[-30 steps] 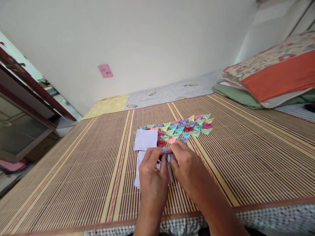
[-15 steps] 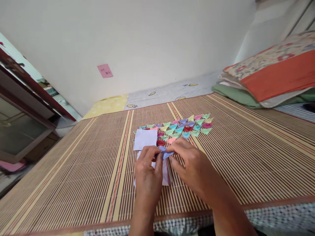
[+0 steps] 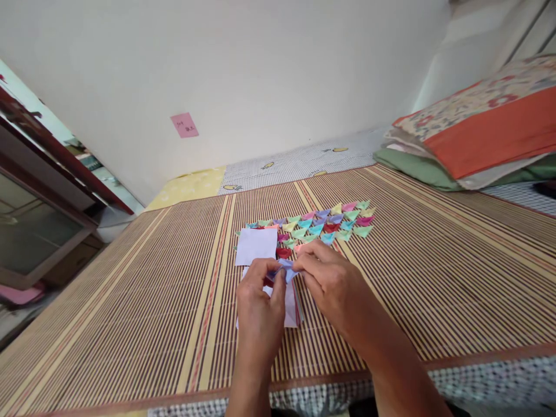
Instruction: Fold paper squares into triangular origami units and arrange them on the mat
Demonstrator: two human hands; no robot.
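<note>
A small folded piece of blue-purple paper [image 3: 287, 270] is pinched between both hands. My left hand [image 3: 260, 298] grips its left side, thumb in front and fingers behind. My right hand [image 3: 332, 275] pinches its right end with thumb and forefinger. Beneath the hands lies a stack of paper sheets [image 3: 292, 310], pale lilac on top with coloured edges showing at the right; my left hand covers part of it. Just beyond, a pale lilac square sheet [image 3: 256, 246] lies flat. Behind it, several small folded paper boats [image 3: 315, 230] in many colours stand in rows.
A striped bamboo mat [image 3: 152, 301] covers the bed. Folded bedding with an orange and floral cover [image 3: 490, 136] is piled at the right. On the white wall hangs a pink note [image 3: 184, 125]. A glass-fronted cabinet [image 3: 39, 226] stands at the left.
My left thumb has shifted up onto the front of the folded paper, and the paper has turned slightly. Both hands keep hold of it; the boats and sheets stay put.
</note>
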